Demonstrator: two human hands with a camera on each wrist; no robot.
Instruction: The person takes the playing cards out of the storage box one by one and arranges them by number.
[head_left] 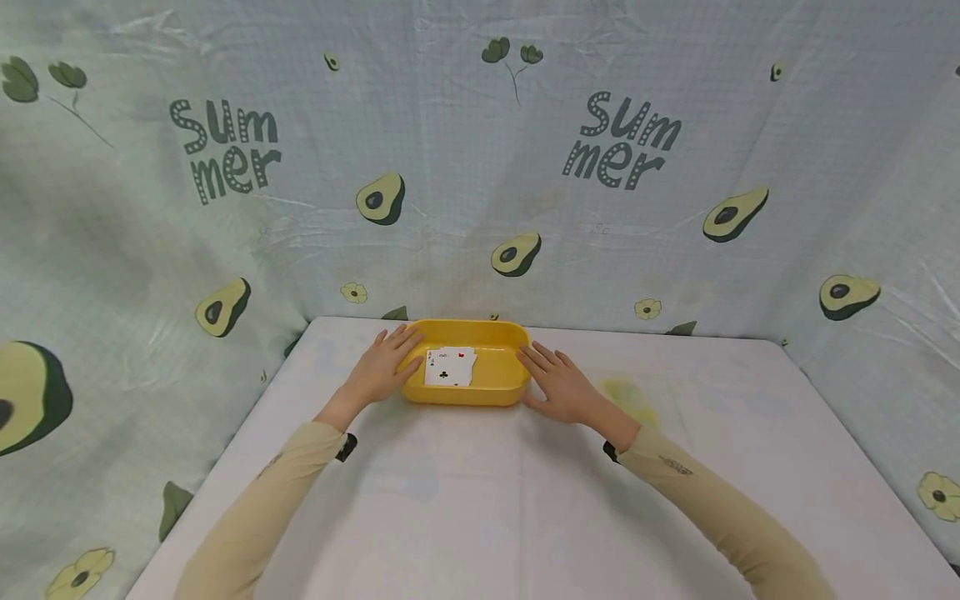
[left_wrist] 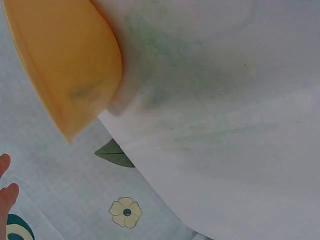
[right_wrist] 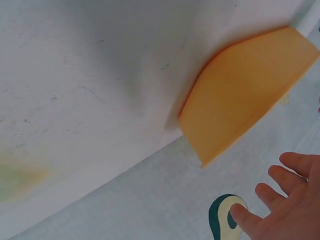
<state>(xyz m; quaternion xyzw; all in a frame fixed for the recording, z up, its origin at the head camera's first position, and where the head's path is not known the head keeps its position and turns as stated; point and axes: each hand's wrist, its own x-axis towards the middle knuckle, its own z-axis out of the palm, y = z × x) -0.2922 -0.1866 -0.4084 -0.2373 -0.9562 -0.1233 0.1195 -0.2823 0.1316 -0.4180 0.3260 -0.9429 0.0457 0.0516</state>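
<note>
A yellow tray (head_left: pixel 465 397) stands at the far middle of the white table (head_left: pixel 480 500), with a few playing cards (head_left: pixel 450 367) lying face up inside. My left hand (head_left: pixel 384 365) lies flat against the tray's left side, fingers straight. My right hand (head_left: pixel 558 385) lies flat against its right side, fingers straight and spread. The left wrist view shows the tray's outer wall (left_wrist: pixel 65 65) and two fingertips (left_wrist: pixel 6 192) at the left edge. The right wrist view shows the tray's wall (right_wrist: pixel 245 90) and spread fingers (right_wrist: pixel 280 200) at the lower right.
A pale cloth printed with avocados and the word "Summer" (head_left: pixel 622 142) hangs behind and on both sides of the table. A faint yellow-green stain (head_left: pixel 626 396) marks the table right of the tray.
</note>
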